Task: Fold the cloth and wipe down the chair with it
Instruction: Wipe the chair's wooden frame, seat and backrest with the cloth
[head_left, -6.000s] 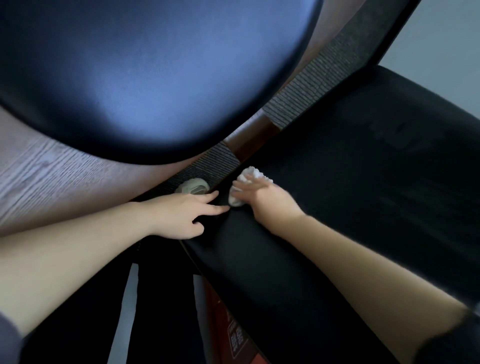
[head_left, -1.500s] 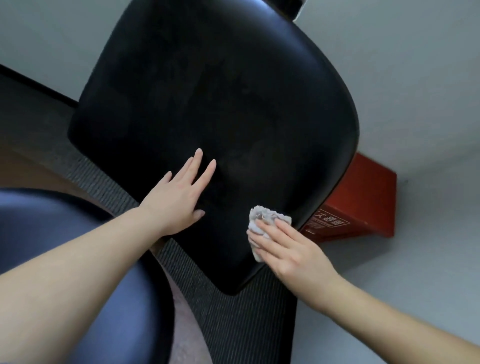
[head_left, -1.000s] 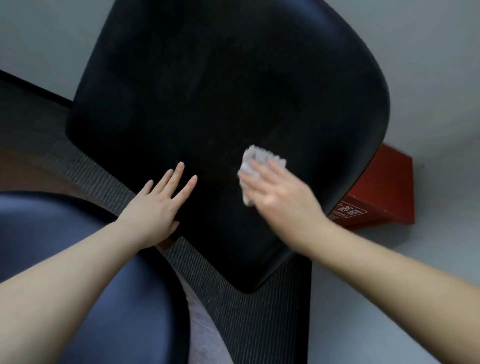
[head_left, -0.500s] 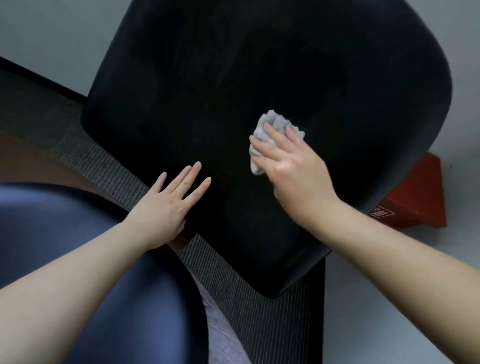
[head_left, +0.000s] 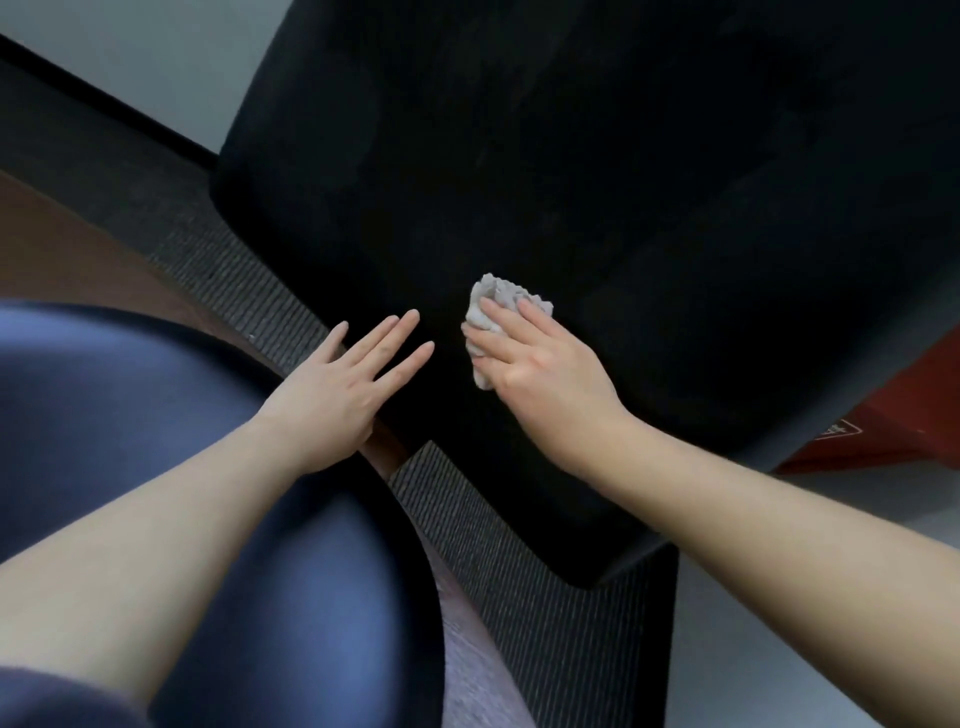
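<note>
Was mid-wipe, judging by pose: R hand (head_left: 540, 374) pressing wadded cloth (head_left: 491, 312) w/ fingers closed over it onto black chair (head_left: 571, 182) surface, L hand (head_left: 343, 384) flat & open bracing beside; next prob needed sweeping toward unwiped edges.

cloth (head_left: 497, 312) on chair (head_left: 597, 182); under right hand (head_left: 540, 364); left hand (head_left: 343, 384) beside
</note>
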